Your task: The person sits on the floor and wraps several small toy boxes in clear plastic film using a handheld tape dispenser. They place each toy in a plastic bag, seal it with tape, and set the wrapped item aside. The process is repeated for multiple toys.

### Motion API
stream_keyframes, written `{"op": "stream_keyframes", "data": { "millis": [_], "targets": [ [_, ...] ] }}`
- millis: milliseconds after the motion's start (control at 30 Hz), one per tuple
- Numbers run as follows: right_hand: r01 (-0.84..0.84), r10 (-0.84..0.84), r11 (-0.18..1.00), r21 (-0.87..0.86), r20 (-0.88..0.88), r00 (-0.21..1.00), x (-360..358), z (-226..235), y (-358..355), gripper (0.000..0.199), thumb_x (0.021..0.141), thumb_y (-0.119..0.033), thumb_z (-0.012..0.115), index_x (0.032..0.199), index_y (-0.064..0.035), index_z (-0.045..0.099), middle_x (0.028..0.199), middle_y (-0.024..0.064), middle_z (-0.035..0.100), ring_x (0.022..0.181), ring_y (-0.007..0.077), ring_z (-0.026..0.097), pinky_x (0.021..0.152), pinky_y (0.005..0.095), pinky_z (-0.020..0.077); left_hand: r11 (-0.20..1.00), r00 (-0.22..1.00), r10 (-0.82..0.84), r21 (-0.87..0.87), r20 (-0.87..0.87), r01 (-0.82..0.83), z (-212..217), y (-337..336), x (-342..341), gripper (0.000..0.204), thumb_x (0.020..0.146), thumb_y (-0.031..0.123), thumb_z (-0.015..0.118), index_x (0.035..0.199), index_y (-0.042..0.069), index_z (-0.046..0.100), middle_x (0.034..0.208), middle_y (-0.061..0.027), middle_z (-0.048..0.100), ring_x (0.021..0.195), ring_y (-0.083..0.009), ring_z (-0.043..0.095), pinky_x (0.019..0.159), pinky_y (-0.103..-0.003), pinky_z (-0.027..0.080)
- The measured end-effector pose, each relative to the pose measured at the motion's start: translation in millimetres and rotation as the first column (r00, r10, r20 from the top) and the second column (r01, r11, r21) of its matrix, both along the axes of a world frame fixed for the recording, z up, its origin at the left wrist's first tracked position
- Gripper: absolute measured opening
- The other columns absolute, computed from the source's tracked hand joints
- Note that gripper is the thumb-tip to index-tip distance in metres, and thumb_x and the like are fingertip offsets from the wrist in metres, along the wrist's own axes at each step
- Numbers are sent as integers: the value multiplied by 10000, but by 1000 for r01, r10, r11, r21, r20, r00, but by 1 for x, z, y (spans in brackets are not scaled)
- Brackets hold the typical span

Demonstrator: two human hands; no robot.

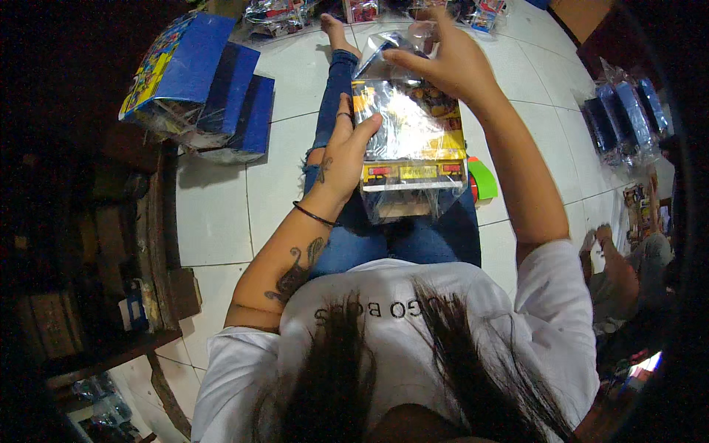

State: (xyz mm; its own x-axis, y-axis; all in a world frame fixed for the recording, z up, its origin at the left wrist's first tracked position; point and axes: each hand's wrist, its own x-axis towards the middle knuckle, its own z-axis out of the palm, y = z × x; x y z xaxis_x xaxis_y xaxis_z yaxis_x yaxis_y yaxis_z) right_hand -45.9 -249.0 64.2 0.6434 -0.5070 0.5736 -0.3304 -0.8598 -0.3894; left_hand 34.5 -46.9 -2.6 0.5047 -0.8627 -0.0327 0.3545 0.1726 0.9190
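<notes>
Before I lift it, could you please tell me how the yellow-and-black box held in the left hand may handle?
The box will probably feel fairly stiff, since its edges look straight. Its glossy clear wrap may be slippery, given the bright glare, and the loose, crinkled ends could flop.

I think this is a small packing workroom, or a storeroom in a house; I cannot tell which. I sit on a white tiled floor (214,221) with a bare foot (334,33), which looks homely. But packed goods are around me: a printed carton (410,136) in clear film is in my left hand (343,166), wrapped blue boxes (196,59) stand left of this hand, and more wrapped bundles (626,111) lie to the right of my right hand (454,63). Left of my left hand stands dark wooden shelving (166,229).
</notes>
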Motion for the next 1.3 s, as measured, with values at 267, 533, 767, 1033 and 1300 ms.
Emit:
{"op": "stream_keyframes", "data": {
  "millis": [267, 533, 767, 1033, 1300],
  "targets": [
    [-278, 275, 961, 2, 134, 952, -44, 126, -9, 332, 849, -318, 664, 969, -9, 644, 838, 106, 668, 774, 196, 638, 681, 314, 510, 977, 610, 104, 34, 786, -211, 15, -11, 26, 921, 844, 288, 676, 1483, -25, 92, 1538, -254, 122, 1440, -341, 95, 1150, -399, 165],
    [-263, 309, 889, 374, -69, 948, 14, 35, -1, 332, 844, -316, 700, 1040, -49, 671, 921, 72, 699, 792, 169, 640, 738, 312, 506, 964, -17, -155, 148, 988, -220, 36, 0, 29, 1447, 437, 752, 747, 1426, -140, 181, 1516, -329, 91, 1436, -434, -24, 1055, -689, -53],
    [-239, 165, 927, 287, 260, 951, -38, 55, 14, 303, 829, -205, 707, 1068, -67, 582, 959, 77, 627, 853, 181, 612, 754, 320, 480, 976, -162, -177, 153, 971, -153, 49, 9, 26, 1398, 448, 696, 766, 1430, -121, 199, 1516, -294, 158, 1443, -403, 51, 1044, -710, -45],
    [-440, 455, 891, 113, -201, 868, -81, -10, 75, 710, 701, -483, 719, 1251, -67, 554, 1294, 152, 540, 1277, 316, 445, 1138, 567, 103, 981, -159, -159, 138, 974, -136, 52, 29, -8, 1254, 515, 589, 761, 1448, -59, 230, 1514, -238, 224, 1434, -373, 146, 1059, -704, -28],
    [-399, 377, 912, -99, -186, 907, -104, -23, 104, 748, 705, -519, 668, 1252, -27, 531, 1283, 142, 518, 1206, 342, 456, 1118, 546, 160, 997, -115, -53, 45, 992, -69, 39, 40, -25, 1180, 569, 595, 744, 1455, -11, 252, 1506, -179, 262, 1427, -353, 181, 1086, -680, 21]
  ]
}}
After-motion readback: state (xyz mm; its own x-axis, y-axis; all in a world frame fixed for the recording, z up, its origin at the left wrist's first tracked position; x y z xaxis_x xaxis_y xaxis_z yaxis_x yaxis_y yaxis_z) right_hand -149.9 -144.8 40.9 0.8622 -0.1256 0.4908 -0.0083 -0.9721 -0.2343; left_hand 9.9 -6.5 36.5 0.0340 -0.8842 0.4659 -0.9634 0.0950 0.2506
